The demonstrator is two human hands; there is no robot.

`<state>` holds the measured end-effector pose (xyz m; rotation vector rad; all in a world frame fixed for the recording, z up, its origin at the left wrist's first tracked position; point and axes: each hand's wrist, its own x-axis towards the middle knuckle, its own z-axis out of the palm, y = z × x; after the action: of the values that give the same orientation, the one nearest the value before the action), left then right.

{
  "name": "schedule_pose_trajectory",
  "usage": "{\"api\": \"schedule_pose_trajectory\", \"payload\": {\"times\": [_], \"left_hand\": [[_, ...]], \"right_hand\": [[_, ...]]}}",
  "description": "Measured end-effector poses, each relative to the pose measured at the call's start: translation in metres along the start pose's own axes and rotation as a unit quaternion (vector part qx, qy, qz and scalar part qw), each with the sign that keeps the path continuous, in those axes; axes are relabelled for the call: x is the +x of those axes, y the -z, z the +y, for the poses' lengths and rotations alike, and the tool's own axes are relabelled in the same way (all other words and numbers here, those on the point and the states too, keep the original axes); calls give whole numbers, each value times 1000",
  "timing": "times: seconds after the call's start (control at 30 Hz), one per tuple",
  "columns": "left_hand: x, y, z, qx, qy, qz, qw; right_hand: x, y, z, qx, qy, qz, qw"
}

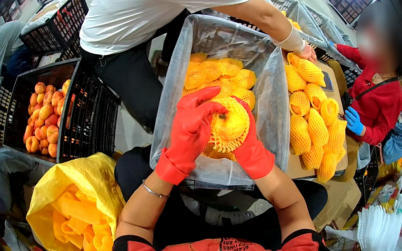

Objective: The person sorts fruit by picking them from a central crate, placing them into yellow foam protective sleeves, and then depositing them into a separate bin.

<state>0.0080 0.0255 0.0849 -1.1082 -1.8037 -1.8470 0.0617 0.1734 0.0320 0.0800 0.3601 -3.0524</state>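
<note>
In front of me a peach (pixel 232 123) sits in a yellow foam net sleeve (pixel 223 146), its stem end bare and facing up. My right hand (pixel 256 154), in a red rubber glove, wraps round the netted peach from the right and below. From the left, my left hand (pixel 185 135), gloved the same way, has its fingers bent against the sleeve's edge. Both hands are over the near side of a crate lined with clear plastic film (pixel 165 117). Inside the crate lie several netted peaches (pixel 214 74); my hands hide part of them.
Left stands a black crate (pixel 81 123) of bare peaches (pixel 45 113). A yellow sack (pixel 48 183) of foam sleeves (pixel 78 218) is at lower left. More netted peaches (pixel 314 120) lie on cardboard at right. A white-shirted person (pixel 159 4) leans across; another wears blue gloves (pixel 353 120).
</note>
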Motion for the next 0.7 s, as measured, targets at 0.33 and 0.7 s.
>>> {"api": "schedule_pose_trajectory", "payload": {"times": [0.33,0.7], "left_hand": [[6,7,-4,42,-18,-56,997],[8,4,2,64,-23,-55,996]], "right_hand": [[6,2,0,51,-34,28,998],[7,15,-8,42,-20,-2,999]]}}
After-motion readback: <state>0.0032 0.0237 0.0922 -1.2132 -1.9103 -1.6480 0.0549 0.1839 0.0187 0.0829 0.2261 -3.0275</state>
